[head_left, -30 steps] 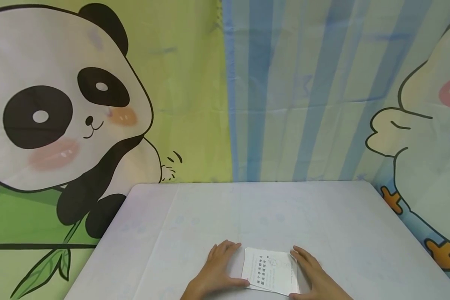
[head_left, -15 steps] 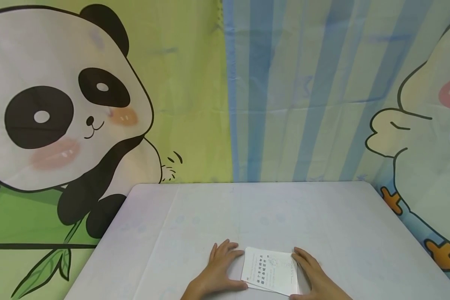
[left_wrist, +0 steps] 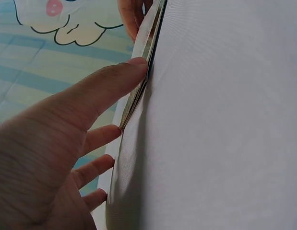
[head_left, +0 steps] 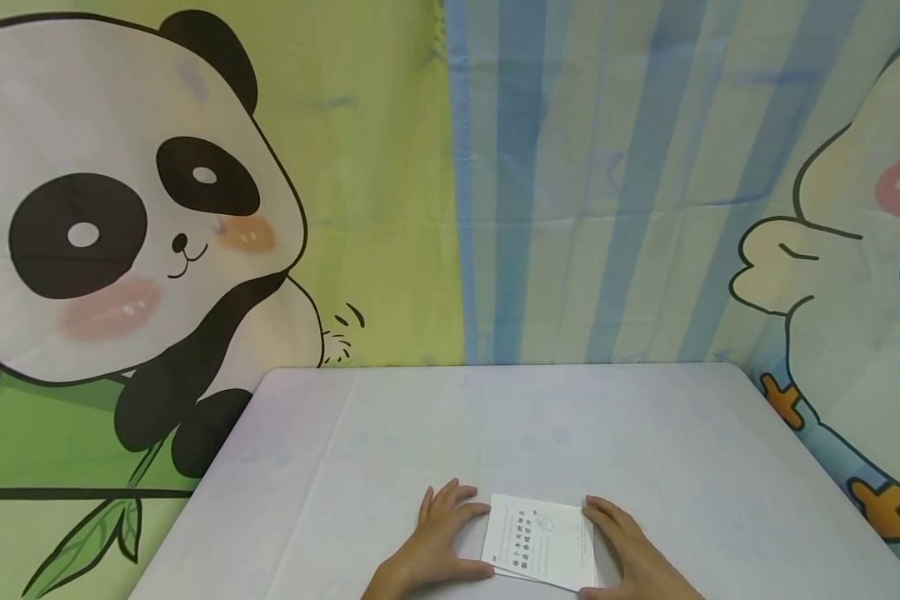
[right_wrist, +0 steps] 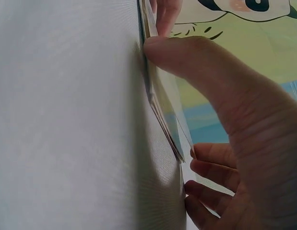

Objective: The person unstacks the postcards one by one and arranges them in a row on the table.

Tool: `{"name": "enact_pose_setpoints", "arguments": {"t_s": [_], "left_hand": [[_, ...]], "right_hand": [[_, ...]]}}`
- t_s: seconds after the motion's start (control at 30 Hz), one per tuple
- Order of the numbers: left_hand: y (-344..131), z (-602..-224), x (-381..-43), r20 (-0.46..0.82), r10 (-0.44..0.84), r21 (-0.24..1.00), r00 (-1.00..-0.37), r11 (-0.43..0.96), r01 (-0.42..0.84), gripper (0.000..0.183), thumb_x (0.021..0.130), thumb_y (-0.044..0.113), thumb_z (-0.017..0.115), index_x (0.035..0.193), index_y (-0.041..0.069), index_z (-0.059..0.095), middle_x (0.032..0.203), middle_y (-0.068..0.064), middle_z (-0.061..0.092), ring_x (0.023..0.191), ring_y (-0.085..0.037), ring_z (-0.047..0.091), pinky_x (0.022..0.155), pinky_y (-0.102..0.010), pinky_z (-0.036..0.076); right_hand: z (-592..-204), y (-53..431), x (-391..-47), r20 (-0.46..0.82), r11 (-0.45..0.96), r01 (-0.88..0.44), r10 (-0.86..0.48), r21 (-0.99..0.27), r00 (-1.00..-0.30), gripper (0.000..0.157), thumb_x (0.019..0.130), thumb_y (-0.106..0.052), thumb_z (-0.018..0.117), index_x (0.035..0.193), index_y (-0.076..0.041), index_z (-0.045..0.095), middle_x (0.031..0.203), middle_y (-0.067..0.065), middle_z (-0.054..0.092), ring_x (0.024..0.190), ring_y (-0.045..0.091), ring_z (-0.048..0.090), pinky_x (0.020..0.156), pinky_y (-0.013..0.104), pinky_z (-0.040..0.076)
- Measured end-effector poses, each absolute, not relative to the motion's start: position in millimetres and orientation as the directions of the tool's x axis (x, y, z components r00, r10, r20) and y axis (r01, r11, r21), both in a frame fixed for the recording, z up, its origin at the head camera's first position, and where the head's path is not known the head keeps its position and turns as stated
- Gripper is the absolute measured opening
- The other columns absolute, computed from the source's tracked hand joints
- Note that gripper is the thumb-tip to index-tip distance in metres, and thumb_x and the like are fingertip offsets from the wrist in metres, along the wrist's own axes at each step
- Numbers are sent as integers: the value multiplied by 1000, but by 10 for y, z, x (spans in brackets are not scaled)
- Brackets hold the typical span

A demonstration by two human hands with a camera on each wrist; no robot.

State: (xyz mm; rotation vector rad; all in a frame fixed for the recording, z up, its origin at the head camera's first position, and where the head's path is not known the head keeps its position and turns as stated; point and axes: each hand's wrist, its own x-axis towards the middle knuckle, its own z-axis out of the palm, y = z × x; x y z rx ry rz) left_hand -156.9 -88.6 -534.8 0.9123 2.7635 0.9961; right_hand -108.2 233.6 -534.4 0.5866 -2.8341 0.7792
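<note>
A thin white booklet (head_left: 542, 543) with printed characters lies on the table, its layered pages showing along the edge in both wrist views. My left hand (head_left: 437, 542) is at its left side, thumb (left_wrist: 114, 79) at the near corner and index fingertip at the far corner, the other fingers spread on the tabletop. On the opposite side is my right hand (head_left: 637, 554), its thumb (right_wrist: 186, 52) against the near edge and its fingertips (right_wrist: 198, 153) at the far right corner. There the top sheet stands slightly apart from the layers below. Neither hand curls round the booklet.
A pale white table (head_left: 420, 425) stretches away beyond the booklet, with a faint crease on its left. Cloth walls stand behind and beside it, one with a panda (head_left: 217, 333), another with blue stripes (head_left: 521, 208).
My left thumb has drawn back slightly from the booklet's near left corner, and the left index finger has shifted a little toward its far corner. The booklet and right hand stay almost still.
</note>
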Motion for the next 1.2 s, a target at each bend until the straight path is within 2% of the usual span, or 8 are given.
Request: {"name": "enact_pose_setpoints", "arguments": {"t_s": [0.17,0.4,0.5,0.6,0.77,0.97,1.1,1.2], "left_hand": [[-886,-5345,-1569,153,563,602,-812,598,528,73,71,55,80,131,20,58,144,-5,43,142,-40,24,108,-70,5],[-861,-5328,-1564,137,568,629,-811,583,515,71,73,52,80,129,16,57,139,-2,47,141,-40,25,106,-73,4],[-849,-5325,-1564,146,559,642,-816,574,508,69,74,51,80,129,15,57,136,0,49,140,-40,27,106,-74,5],[-847,-5326,-1569,152,546,661,-824,563,496,69,74,49,80,129,16,56,135,0,50,140,-40,27,106,-74,5],[-850,-5308,-1573,147,529,688,-836,552,471,70,74,47,81,132,17,54,133,2,56,140,-40,28,107,-73,3],[-851,-5287,-1570,172,528,691,-832,537,484,73,76,42,81,135,13,52,118,11,61,138,-38,33,107,-74,6],[-835,-5267,-1567,178,519,696,-836,534,480,74,76,39,82,137,11,50,114,13,61,135,-32,38,107,-72,10],[-822,-5249,-1560,182,512,702,-840,530,475,76,76,34,83,140,11,48,113,14,60,132,-25,43,108,-70,14]], "right_hand": [[-5343,2322,-1076,274,793,-405,-309,-455,-911,106,58,-67,83,136,-2,51,135,10,50,115,28,51,87,39,51],[-5400,2320,-1096,364,785,-458,-318,-416,-875,105,56,-66,84,131,1,54,130,16,55,121,29,42,93,50,47],[-5419,2324,-1124,422,775,-502,-337,-383,-842,101,57,-65,83,128,1,55,125,14,57,119,31,42,116,35,22],[-5445,2332,-1155,494,760,-549,-349,-348,-796,97,59,-63,83,128,0,55,122,11,58,121,27,36,115,22,-8],[-5445,2331,-1182,557,732,-591,-350,-340,-753,96,62,-61,82,131,0,54,119,8,54,116,18,38,117,46,-4],[-5417,2323,-1194,567,726,-604,-360,-328,-741,101,62,-64,82,132,2,51,113,3,56,106,13,43,111,18,-4],[-5398,2302,-1163,519,738,-561,-335,-374,-787,105,59,-58,86,137,1,47,115,-1,58,105,13,46,100,33,24],[-5384,2276,-1140,463,733,-521,-313,-438,-830,108,61,-50,88,143,1,41,109,-9,55,101,7,45,83,33,35]]}}
